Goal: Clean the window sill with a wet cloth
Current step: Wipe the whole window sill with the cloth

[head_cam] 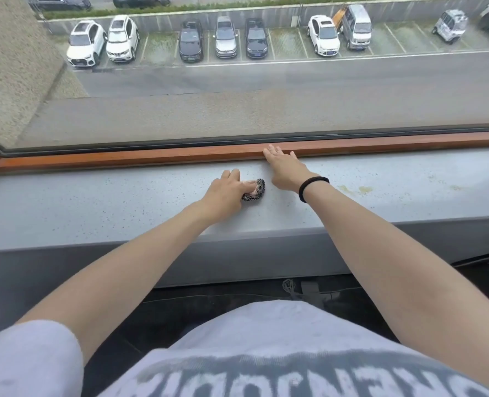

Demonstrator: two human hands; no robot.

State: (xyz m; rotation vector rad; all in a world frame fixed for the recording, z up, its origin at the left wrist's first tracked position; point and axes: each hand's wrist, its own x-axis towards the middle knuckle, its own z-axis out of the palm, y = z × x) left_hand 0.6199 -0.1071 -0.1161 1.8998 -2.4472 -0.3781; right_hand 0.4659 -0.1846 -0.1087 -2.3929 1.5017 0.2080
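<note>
left hand (pixel 226 193): out over the middle of the window sill (pixel 123 202), fingers closed on a bunched cloth (pixel 255 190) and holding it down against the stone; most likely gripped in a wad so that pressure lands on one small patch.
cloth: black-and-white patterned with a pale part, balled up, lying on the sill at the thumb side of the left hand, between the two hands.
right hand (pixel 283 169): fingers straight and spread, holding nothing, palm down at the back of the sill with the fingertips up on the wooden frame (pixel 151 156); reads as a brace for leaning forward.
wrist band (pixel 312 187): dark, round the right wrist.
window sill, state: grey speckled slab; yellowish stains (pixel 358 190) lie to the right, well apart from the cloth, so by the look of it that stretch is not yet wiped.
step in hand: judged to be wiping the middle section, with the stained right part left to do.
window glass (pixel 237 110): above the frame, with parked cars (pixel 224 37) far below.
hidden: the part of the cloth under the left palm, and how the fingers lie beneath it.
hard to tell: whether the cloth is wet; no damp trail shows on the stone.
cut off: both ends of the sill run out of view; lettering on the person's shirt (pixel 266 353) is blurred.
</note>
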